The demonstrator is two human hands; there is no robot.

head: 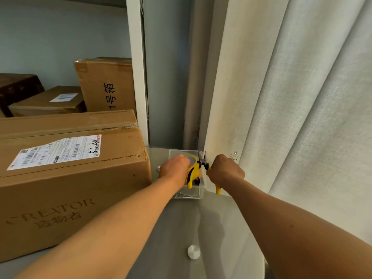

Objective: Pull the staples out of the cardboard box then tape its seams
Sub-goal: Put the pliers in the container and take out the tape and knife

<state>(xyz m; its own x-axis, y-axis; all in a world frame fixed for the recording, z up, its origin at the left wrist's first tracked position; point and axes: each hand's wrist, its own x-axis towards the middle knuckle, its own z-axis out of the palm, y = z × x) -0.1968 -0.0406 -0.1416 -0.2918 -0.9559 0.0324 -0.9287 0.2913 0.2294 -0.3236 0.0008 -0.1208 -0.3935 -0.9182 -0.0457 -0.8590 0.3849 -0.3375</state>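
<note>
Down on the grey table [181, 228], seen from the head camera, both bare arms reach forward to a small clear plastic bin [189, 190] that stands at the far edge, just beside a pale curtain [291, 97] on the right. The right hand [225, 172] has its fingers curled round one yellow handle of a pair of pliers [202, 166], whose dark metal tips point up and away; the other yellow handle hangs down over the bin, and the tool's two handles stand spread apart. The left hand [174, 168] is curled, knuckles up, over the bin's far part, just beside a yellow and blue round object [192, 159]; whether its fingers hold that object or anything else I cannot tell, since they are hidden under the hand. Thin metal pieces, likely nails or staples, lie in the bin's near bottom.

To the left, touching the table, stands the large cardboard box [70, 178], with a white shipping label [58, 151] on its top and pale lettering on its near side. It is just beside the left forearm, apart from both hands. Farther back on the left, more cardboard boxes [104, 83] sit by a white post [136, 67]. A round metal disc [193, 252] sits on the table near the camera.
</note>
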